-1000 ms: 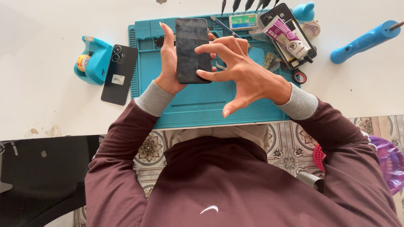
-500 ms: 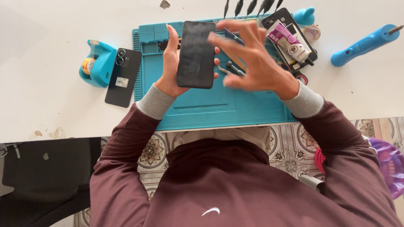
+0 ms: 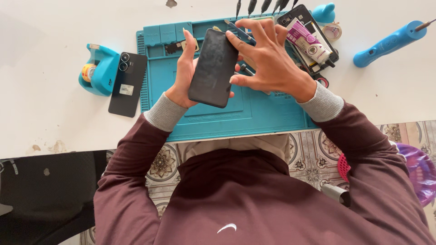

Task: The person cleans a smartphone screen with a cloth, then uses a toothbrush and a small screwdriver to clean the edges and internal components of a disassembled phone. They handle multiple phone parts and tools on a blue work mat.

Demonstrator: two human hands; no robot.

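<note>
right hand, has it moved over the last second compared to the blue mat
Yes. The right hand has slid up toward the far edge of the blue mat, fingertips on the dark phone.

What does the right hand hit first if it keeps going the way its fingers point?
The right hand points leftward with fingers spread; its fingertips already sit at the edge of the black phone held in the left hand. So the phone comes first, though depth is unclear.
</note>
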